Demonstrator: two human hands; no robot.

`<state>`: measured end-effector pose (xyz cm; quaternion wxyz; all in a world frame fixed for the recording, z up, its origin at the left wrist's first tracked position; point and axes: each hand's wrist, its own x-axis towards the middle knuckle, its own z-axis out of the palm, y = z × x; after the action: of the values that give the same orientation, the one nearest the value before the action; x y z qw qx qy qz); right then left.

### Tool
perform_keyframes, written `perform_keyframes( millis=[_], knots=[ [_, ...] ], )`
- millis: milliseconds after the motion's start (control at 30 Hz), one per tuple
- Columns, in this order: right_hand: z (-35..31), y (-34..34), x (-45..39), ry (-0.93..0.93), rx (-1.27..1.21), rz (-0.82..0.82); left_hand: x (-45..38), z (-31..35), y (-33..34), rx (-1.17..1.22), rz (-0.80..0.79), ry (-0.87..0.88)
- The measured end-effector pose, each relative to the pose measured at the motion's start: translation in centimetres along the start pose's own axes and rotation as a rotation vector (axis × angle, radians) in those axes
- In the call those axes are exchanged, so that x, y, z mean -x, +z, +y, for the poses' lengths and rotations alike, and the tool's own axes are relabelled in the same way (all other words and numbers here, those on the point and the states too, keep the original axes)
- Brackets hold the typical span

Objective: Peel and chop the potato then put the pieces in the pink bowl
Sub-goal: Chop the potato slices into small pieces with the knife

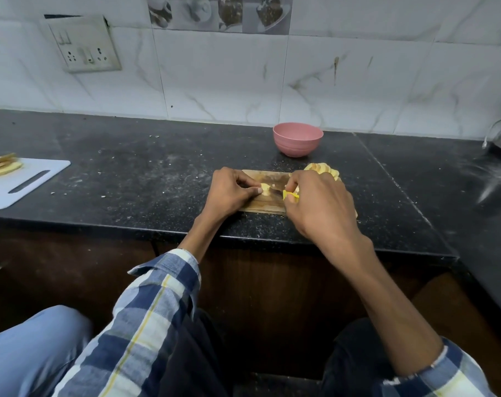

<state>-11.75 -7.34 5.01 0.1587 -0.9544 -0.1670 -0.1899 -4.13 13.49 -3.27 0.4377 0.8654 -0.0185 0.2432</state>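
— Pinching is being done by the left hand (232, 193): its curled fingers and thumb are being pressed against a pale piece of peeled potato (265, 189) on the wooden cutting board (262, 206).

— And the right hand (318, 202)?

— A knife with a yellow handle (290, 196) is being gripped in its curled fingers, only a sliver of yellow being shown under them; the blade (275, 191) is being laid against the potato piece.

— Where are the cut pieces being kept?

— A heap of pale yellow slices (323, 170) is being left at the board's far right corner, partly hidden by the right hand. The pink bowl (298, 138), round and smooth, is being left on the counter beyond the board; whether anything is lying in it cannot be told.

— Surfaces?

— The black speckled stone counter (157, 173) is being dusted with crumbs. At far left, browned strips (1, 164) are being held on a white plastic board (23, 181) with a slot handle.
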Motion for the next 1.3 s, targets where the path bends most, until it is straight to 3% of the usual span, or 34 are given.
perform_keyframes(
  millis=[300, 733, 833, 1000, 1067, 1167, 1300],
  knots=[
    [-1.6, 3.8, -2.2, -0.009, -0.035, 0.018, 0.0, -0.2, 0.1, -0.015, -0.004, 0.04],
    [-1.5, -0.4, 0.1, 0.019, 0.027, -0.086, -0.3, -0.3, 0.2, -0.112, -0.009, 0.032],
    [-1.0, -1.4, 0.9, 0.031, -0.003, -0.06, -1.1, 0.6, -0.4, -0.232, -0.1, 0.052],
    [1.2, -1.5, 2.1, 0.077, -0.096, 0.034, -3.8, 1.6, -1.6, -0.381, -0.428, 0.248],
    [2.4, -1.0, 2.0, 0.103, -0.115, 0.066, -4.3, 1.8, -1.6, -0.396, -0.48, 0.26],
    [3.5, -0.3, 1.5, 0.143, -0.135, 0.101, -4.2, 2.6, -1.3, -0.416, -0.449, 0.216],
    [3.8, 0.5, 1.3, 0.153, -0.134, 0.119, -2.8, 3.4, 0.4, -0.373, -0.285, 0.034]
  ],
)
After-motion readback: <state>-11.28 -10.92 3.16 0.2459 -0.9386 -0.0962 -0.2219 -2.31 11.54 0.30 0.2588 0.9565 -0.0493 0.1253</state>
